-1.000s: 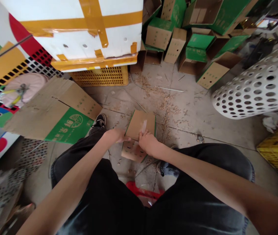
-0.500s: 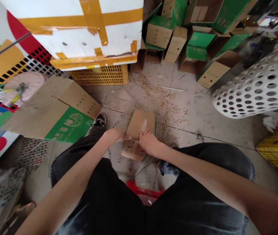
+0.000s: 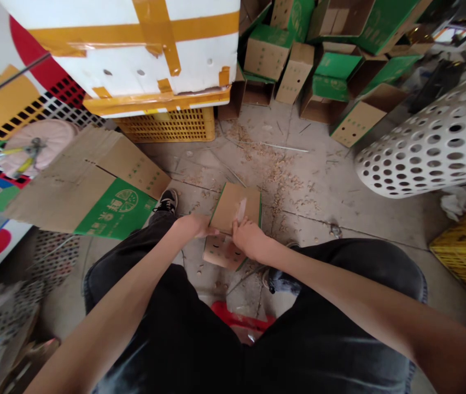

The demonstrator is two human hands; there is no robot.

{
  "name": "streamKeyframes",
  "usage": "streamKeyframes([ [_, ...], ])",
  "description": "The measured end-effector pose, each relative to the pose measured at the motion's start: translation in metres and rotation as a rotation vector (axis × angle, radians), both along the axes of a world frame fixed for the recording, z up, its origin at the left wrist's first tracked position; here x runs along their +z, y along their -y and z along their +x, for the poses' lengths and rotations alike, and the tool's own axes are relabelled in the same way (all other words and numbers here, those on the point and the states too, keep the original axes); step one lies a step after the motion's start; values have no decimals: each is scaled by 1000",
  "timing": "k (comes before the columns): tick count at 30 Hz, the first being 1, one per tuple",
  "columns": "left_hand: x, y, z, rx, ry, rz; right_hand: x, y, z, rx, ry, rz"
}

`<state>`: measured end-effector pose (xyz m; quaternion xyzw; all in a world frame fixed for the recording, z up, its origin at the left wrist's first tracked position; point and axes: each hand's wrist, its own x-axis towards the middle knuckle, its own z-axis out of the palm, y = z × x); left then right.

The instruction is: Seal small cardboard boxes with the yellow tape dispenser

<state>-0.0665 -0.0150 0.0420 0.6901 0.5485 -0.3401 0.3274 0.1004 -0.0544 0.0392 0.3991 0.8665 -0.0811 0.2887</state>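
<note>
A white foam box (image 3: 114, 60) bound with orange tape (image 3: 200, 24) sits on a yellow plastic crate (image 3: 167, 126) at the floor's far edge. Green-printed cardboard cartons (image 3: 294, 65) lie heaped at the far right corner; a white perforated basket (image 3: 434, 137) lies on its side along the right edge. Wood shavings (image 3: 278, 180) are scattered over the concrete floor (image 3: 319, 219).

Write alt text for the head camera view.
The left grip and right grip hold a small green-edged cardboard box over a concrete floor strewn with shavings. Beyond lie more green-and-brown cartons and a taped white foam box on a yellow plastic crate.
</note>
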Motion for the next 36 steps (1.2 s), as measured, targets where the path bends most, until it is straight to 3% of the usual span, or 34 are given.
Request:
streamKeyframes([
  [8, -6, -1, -4, 20, -22, -43, -1, 1, 0, 18, 24, 18],
  [28, 8, 3, 5, -9, -79, -81, 7, 2, -2, 34, 32, -50],
  [36, -4, 2, -1, 3, -39, -61, 8, -2, -3, 83, 106, -86],
])
